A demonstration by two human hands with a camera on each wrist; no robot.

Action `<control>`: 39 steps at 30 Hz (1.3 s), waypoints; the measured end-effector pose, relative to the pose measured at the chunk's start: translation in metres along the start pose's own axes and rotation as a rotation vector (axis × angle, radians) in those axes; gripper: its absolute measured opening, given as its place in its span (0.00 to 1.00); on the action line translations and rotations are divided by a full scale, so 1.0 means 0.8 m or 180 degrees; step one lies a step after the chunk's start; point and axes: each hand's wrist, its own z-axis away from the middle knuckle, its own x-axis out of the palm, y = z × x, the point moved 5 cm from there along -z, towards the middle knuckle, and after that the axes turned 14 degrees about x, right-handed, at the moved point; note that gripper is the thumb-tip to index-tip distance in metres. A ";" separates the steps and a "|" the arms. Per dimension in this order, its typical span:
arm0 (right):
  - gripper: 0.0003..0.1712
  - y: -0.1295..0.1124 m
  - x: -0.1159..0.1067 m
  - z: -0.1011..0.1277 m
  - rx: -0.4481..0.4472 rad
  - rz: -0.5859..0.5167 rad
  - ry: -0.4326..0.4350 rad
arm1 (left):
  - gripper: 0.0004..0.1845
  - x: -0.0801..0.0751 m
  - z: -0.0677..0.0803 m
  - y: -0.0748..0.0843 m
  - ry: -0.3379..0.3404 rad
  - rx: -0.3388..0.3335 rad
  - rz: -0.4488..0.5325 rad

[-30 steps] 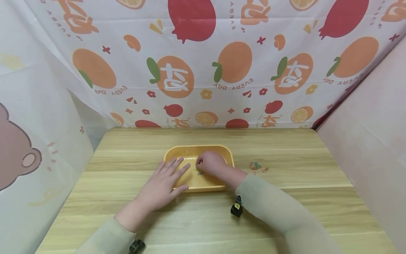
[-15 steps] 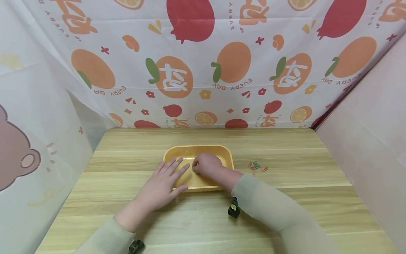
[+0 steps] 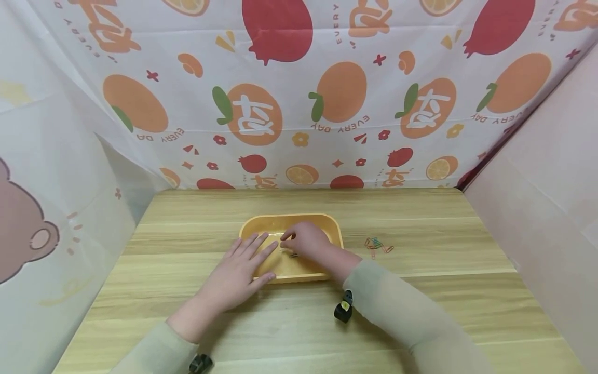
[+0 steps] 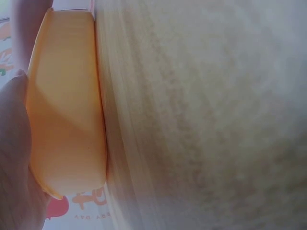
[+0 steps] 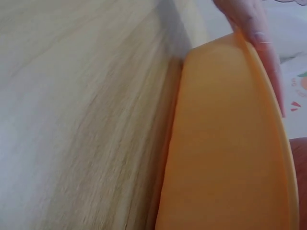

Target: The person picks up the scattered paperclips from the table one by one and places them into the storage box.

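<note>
A shallow yellow-orange tray (image 3: 299,271) stands on the wooden table, its front wall (image 4: 67,105) also filling part of the left wrist view. My left hand (image 3: 232,272) lies across the tray's left front rim, fingers straight and spread. Inside the tray is my right hand (image 3: 309,241), thumb and index finger slightly apart, with nothing visible between them. Just below its fingertips, small paper clips (image 3: 293,255) lie on the tray floor; partly hidden, their number is unclear. In the right wrist view the left hand's fingers (image 5: 273,72) hang over the rim.
Right of the tray, several coloured paper clips (image 3: 376,243) lie in a loose heap on the wooden table (image 3: 444,291). A fruit-patterned cloth (image 3: 299,130) hangs behind the table's far edge, with pale cloth at both sides.
My right hand has shifted slightly left within the tray, and its thumb and index finger have parted from a pinch. Clips now show beneath them. The left hand stays put.
</note>
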 end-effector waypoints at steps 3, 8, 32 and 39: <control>0.12 0.004 -0.005 0.003 -0.0001 -0.0169 0.0034 | 0.37 0.000 -0.001 0.000 -0.0005 0.0001 0.0013; 0.12 0.013 -0.015 0.007 0.0007 -0.0579 0.0071 | 0.37 0.001 -0.002 0.001 0.0056 0.0022 -0.0013; 0.15 0.114 -0.086 0.070 0.0479 -0.1812 0.0653 | 0.36 0.001 -0.002 0.001 -0.0038 -0.0049 0.0045; 0.18 0.162 -0.093 0.083 0.0653 -0.1993 0.0652 | 0.38 0.000 -0.002 0.000 -0.0019 -0.0078 0.0016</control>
